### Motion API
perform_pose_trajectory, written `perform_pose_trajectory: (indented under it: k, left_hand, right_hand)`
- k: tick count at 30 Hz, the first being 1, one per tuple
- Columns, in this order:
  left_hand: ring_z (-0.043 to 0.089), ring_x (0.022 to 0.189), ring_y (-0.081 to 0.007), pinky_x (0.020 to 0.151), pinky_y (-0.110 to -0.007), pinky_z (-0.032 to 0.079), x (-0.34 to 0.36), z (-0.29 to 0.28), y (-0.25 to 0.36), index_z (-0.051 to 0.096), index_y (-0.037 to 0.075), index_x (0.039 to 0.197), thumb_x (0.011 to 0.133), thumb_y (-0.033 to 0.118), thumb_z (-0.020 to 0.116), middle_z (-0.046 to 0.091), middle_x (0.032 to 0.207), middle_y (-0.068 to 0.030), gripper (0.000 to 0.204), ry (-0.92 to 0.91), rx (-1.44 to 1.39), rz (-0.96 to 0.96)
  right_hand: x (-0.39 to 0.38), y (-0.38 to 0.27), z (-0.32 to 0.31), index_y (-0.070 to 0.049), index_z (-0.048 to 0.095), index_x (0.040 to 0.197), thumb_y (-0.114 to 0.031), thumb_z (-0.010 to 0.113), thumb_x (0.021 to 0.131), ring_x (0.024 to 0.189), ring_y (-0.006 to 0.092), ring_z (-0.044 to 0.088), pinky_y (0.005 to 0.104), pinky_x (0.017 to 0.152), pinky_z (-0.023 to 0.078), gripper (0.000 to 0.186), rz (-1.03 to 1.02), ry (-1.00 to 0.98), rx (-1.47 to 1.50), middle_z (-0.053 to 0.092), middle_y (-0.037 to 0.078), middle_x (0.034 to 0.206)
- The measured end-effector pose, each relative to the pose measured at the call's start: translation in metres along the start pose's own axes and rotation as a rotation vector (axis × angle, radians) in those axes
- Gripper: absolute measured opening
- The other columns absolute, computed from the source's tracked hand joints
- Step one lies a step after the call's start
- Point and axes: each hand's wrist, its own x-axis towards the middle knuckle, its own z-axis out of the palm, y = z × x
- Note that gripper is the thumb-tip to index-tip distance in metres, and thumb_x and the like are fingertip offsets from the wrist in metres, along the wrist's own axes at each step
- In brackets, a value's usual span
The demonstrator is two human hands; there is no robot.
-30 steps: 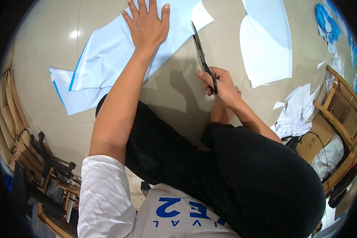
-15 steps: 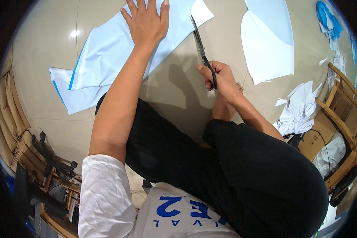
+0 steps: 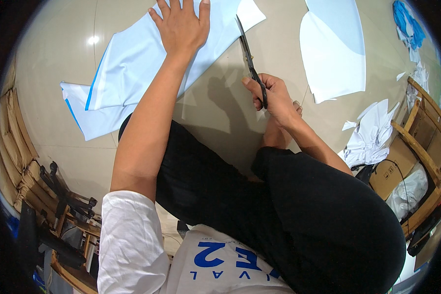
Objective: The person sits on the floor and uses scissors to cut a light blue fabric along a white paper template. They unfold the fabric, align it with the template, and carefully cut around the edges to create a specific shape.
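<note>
My left hand (image 3: 181,25) lies flat with fingers spread on a light blue and white piece of fabric (image 3: 127,68), which rests folded on the tiled floor and has darker blue edging at its left. The tips of the fingers reach the top of the picture. In my right hand (image 3: 274,95) is a pair of black scissors (image 3: 250,61), fingers wrapped round the handles. Its blades point up and slightly left, their tip at the fabric's right edge near a white corner. Whether the blades are parted I cannot tell.
To the right lies another white and light blue cut piece (image 3: 333,54). Crumpled white scraps (image 3: 370,134) sit beside a wooden frame (image 3: 419,139) and a cardboard box (image 3: 394,164). Blue cloth (image 3: 407,24) is at the far right. A chair base (image 3: 66,191) stands at the left.
Almost nothing differs. The view has shifted very slightly; both hands, the scissors and the fabric keep their places relative to each other.
</note>
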Motion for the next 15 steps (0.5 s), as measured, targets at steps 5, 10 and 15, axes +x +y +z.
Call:
perform_pose_trajectory:
  k: [5,10,15]
  left_hand:
    - [0.023,0.162,-0.0507,0.132,-0.064,0.014,0.0001,0.0007,-0.0001,0.035,0.006,0.170,0.113,0.048,0.045,0.029,0.176,-0.0273,0.072,0.002,0.008,0.001]
    - [0.022,0.163,-0.0504,0.132,-0.064,0.013,0.0004,0.0005,-0.0001,0.034,0.006,0.171,0.113,0.048,0.044,0.029,0.176,-0.0270,0.072,0.000,0.000,-0.003]
    - [0.022,0.163,-0.0503,0.133,-0.065,0.013,0.0004,0.0008,0.0002,0.034,0.006,0.171,0.113,0.048,0.044,0.028,0.176,-0.0268,0.072,-0.006,0.004,-0.008]
  right_hand:
    - [0.0005,0.0007,0.0019,-0.011,0.064,0.081,-0.040,0.081,0.099,0.046,0.0065,0.054,0.0204,0.044,0.042,0.039,-0.001,0.006,0.028,0.057,-0.003,0.057]
    - [0.0003,0.0012,0.0010,-0.011,0.064,0.080,-0.038,0.081,0.100,0.046,0.0058,0.052,0.0206,0.043,0.041,0.037,0.004,0.014,0.035,0.056,-0.003,0.057]
    - [-0.0012,-0.0010,0.0013,-0.011,0.064,0.078,-0.033,0.080,0.100,0.046,0.0058,0.051,0.0220,0.043,0.040,0.036,0.022,0.026,0.030,0.056,-0.003,0.057]
